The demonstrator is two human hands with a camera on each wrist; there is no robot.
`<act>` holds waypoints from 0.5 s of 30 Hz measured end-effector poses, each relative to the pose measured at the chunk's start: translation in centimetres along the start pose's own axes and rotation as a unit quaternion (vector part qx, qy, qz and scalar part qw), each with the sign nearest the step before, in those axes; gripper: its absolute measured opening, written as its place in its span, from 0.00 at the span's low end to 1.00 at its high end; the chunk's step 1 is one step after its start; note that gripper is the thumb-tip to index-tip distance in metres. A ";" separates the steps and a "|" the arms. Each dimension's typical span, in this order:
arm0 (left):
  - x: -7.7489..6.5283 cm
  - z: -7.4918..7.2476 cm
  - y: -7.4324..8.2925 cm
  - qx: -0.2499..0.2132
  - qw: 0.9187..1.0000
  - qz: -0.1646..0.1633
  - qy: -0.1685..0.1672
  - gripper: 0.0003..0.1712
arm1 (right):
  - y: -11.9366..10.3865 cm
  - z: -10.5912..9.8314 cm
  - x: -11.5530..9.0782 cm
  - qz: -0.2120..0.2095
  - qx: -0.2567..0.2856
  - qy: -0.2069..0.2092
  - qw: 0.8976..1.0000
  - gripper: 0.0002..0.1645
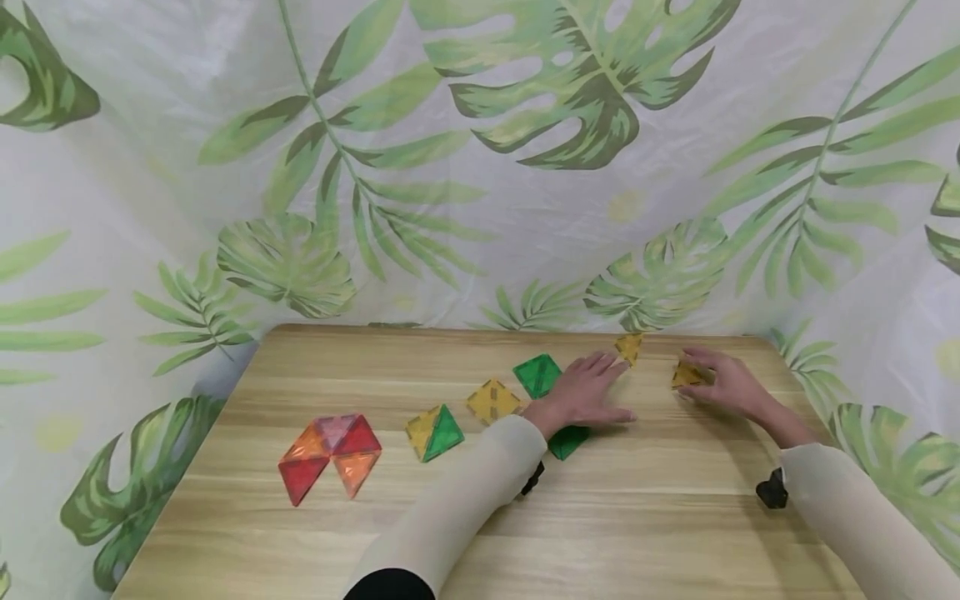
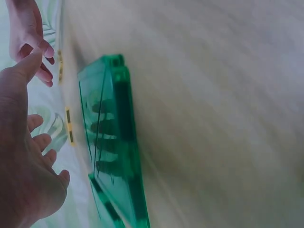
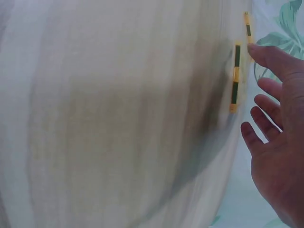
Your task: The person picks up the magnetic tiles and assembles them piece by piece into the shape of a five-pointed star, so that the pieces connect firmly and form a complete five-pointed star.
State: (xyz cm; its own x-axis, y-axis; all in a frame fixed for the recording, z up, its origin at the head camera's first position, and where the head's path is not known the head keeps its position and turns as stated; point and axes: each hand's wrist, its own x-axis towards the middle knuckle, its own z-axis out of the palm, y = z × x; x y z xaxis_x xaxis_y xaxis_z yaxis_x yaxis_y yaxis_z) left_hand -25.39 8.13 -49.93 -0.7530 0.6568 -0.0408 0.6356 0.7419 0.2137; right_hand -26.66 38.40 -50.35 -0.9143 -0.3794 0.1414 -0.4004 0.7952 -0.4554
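Observation:
My left hand (image 1: 585, 392) reaches over the table with its fingers spread, nothing between them. In the left wrist view a green translucent magnetic tile (image 2: 111, 123) lies beside this hand, finger shapes showing in its face. From above, part of a green tile (image 1: 568, 442) shows below the hand, which hides the rest. My right hand (image 1: 723, 385) is at a yellow triangular magnetic tile (image 1: 686, 375) on the right of the table, thumb and fingers on either side of it. In the right wrist view the fingers are loosely bent, apart from the yellow tile (image 3: 235, 78).
Another yellow triangle (image 1: 628, 348) lies at the table's back edge, between the hands. A green diamond (image 1: 537, 375), a yellow diamond (image 1: 492, 402) and a yellow-green pair (image 1: 435, 433) lie left of the left hand. Several red and orange triangles (image 1: 330, 446) form a cluster farther left.

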 end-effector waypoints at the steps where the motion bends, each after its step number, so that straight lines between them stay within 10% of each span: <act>1: 0.2 0.2 0.2 0.002 1.000 -0.002 -0.001 0.53 | 0.1 0.0 -0.2 0.005 0.002 -0.004 1.000 0.37; 15: 2.1 1.6 2.0 0.026 0.998 -0.036 -0.040 0.56 | 0.4 0.6 -0.4 0.018 0.003 0.006 1.000 0.38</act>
State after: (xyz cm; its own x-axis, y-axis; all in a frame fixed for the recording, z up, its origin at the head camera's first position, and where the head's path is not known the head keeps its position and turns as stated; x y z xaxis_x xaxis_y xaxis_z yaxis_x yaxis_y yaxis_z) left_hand -25.43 11.19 -51.14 -0.7828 0.6080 -0.1327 0.5893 0.7927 0.1561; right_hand -26.41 38.57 -51.14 -0.9286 -0.3456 0.1350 -0.3674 0.8055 -0.4651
